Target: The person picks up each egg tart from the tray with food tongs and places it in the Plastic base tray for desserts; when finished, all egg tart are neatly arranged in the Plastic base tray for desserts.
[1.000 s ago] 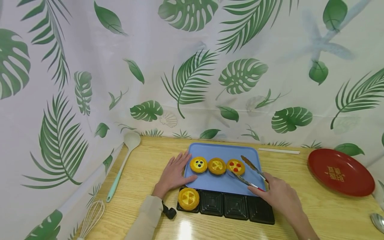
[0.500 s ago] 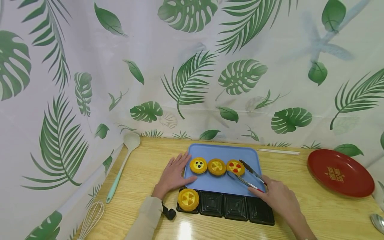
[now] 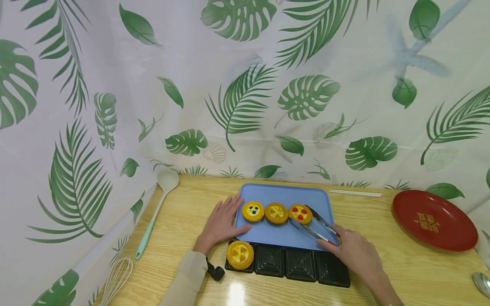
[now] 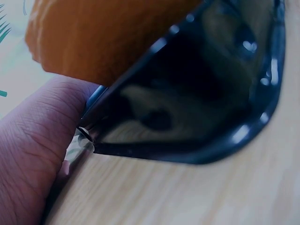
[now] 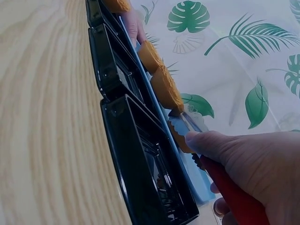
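Note:
My right hand (image 3: 354, 250) grips red-handled tongs (image 3: 315, 233), whose tips stand on either side of the egg tart with red berries (image 3: 300, 213) on a blue tray (image 3: 283, 238). To its left on that tray sit a tart with yellow wedges (image 3: 276, 213) and one with dark berries (image 3: 252, 211). Spread over the tray's left edge, my left hand (image 3: 222, 221) has straight fingers. Below the tray lies a black compartment tray (image 3: 285, 260), with another wedge-topped tart (image 3: 240, 255) in its leftmost compartment. The right wrist view shows the red tongs handle (image 5: 234, 197) under my thumb.
A red oval plate (image 3: 434, 220) lies at the right, with a metal spoon (image 3: 481, 282) near the right edge. White chopsticks (image 3: 356, 193) lie behind the tray. At the left are a green-handled ladle (image 3: 157, 212) and a whisk (image 3: 117, 278). A leaf-print curtain borders the table.
The tongs' far arm has swung closer to the red-berry tart, narrowing the gap between the tips. My right hand has shifted slightly. The left hand stays on the tray edge.

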`<state>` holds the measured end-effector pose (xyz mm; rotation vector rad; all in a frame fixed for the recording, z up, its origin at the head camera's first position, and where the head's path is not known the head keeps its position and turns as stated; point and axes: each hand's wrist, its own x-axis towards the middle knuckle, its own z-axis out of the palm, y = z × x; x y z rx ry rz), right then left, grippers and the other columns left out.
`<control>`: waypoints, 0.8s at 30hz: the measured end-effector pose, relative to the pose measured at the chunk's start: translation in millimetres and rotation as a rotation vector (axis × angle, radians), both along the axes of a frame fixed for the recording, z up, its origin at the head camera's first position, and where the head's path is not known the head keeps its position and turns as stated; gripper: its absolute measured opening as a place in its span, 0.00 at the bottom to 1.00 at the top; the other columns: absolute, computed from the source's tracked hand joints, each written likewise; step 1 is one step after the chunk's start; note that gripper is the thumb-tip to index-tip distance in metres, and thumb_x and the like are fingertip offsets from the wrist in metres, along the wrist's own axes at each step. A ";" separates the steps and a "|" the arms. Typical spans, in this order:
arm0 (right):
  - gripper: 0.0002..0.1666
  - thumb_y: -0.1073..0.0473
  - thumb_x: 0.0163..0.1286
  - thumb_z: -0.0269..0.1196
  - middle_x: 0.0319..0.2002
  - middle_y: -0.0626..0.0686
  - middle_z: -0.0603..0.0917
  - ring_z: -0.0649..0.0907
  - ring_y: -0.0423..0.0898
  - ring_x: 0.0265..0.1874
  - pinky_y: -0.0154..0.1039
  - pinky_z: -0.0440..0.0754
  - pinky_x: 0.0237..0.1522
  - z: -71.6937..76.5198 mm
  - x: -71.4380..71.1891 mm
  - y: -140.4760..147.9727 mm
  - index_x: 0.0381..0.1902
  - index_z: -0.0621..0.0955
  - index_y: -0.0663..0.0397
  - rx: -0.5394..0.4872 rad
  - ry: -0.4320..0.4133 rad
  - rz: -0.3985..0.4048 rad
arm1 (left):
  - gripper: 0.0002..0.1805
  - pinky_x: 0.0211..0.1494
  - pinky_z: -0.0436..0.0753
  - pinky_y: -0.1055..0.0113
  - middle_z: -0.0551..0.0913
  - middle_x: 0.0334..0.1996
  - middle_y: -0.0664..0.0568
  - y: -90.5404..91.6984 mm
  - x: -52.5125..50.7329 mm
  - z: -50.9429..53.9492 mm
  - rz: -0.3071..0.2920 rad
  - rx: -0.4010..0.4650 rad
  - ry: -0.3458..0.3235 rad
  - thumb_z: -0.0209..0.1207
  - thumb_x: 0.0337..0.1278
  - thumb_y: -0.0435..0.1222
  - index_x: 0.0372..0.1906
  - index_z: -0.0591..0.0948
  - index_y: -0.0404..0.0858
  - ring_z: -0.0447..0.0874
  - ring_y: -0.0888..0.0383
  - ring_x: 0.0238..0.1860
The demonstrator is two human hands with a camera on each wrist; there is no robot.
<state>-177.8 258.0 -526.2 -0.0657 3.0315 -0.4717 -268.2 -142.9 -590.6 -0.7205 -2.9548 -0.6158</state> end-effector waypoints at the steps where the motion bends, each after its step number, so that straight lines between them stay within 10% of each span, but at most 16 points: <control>1: 0.60 0.19 0.61 0.64 0.25 0.51 0.72 0.75 0.48 0.26 0.40 0.64 0.21 0.4 0.0 -0.1 0.68 0.77 0.66 -0.002 0.001 0.001 | 0.57 0.85 0.44 0.46 0.47 0.86 0.55 0.0 -0.1 -0.1 0.000 0.000 0.000 0.52 0.61 0.74 0.86 0.50 0.50 0.44 0.49 0.85; 24: 0.56 0.20 0.62 0.64 0.21 0.49 0.68 0.72 0.46 0.23 0.39 0.62 0.21 9.4 1.0 4.6 0.67 0.79 0.63 -0.029 0.025 -0.008 | 0.56 0.84 0.47 0.43 0.50 0.85 0.53 -0.6 1.4 3.6 -0.007 0.031 0.003 0.55 0.62 0.71 0.86 0.53 0.48 0.47 0.47 0.84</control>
